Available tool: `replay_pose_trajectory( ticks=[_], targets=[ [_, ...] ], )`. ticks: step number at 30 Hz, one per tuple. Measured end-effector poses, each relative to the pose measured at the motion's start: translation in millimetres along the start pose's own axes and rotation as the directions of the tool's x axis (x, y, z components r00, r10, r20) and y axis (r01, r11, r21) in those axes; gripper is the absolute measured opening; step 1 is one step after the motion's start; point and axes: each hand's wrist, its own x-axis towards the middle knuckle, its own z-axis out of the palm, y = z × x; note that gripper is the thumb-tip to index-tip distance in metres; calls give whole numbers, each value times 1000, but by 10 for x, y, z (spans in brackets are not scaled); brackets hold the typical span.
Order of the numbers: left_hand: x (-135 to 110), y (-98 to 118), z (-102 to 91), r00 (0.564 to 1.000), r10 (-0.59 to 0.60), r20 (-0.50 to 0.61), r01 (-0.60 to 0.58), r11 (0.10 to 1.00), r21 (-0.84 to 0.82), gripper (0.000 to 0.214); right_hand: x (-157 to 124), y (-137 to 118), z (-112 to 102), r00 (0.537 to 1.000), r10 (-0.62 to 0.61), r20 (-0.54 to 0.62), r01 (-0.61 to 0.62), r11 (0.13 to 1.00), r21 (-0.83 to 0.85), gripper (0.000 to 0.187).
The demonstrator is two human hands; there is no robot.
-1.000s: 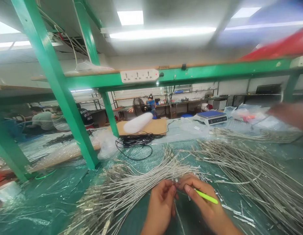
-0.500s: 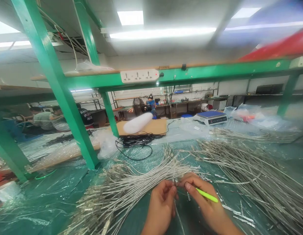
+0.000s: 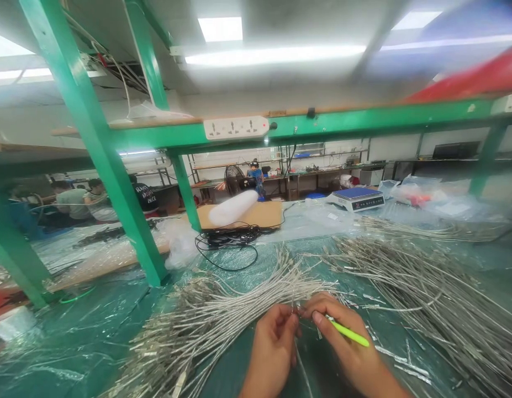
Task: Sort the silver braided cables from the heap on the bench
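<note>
My left hand is closed, pinching a thin silvery cable whose lower end trails down toward the table's near edge. Close beside it, my right hand is also closed, with a yellow-green pen-like tool held across the palm. The right fingertips meet the cable near the left fingertips; the tool's tip is hidden. To the left and behind my hands spreads a bundle of silvery cables with small connectors at their ends. A second pile of cables lies on the right.
Cut silvery scraps lie right of my hands. Behind the bundles are a coiled black cord, a digital scale and plastic bags. A green frame post stands at left, and a power strip hangs on the crossbar. Several people sit farther back.
The yellow-green tool has shifted very slightly with my right hand. Both hands stay at the same place on the cable.
</note>
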Motion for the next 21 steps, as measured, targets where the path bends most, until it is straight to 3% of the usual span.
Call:
replay_pose_trajectory(
  ticks=[12, 21],
  targets=[
    [0, 2, 5, 1000, -9, 3, 9, 1000, 11, 29, 25, -1, 12, 999, -16, -48, 16, 1000, -7, 25],
    [-3, -10, 2, 1000, -4, 6, 4, 999, 34, 22, 11, 1, 10, 998, -11, -56, 10, 1000, -21, 24]
  ],
)
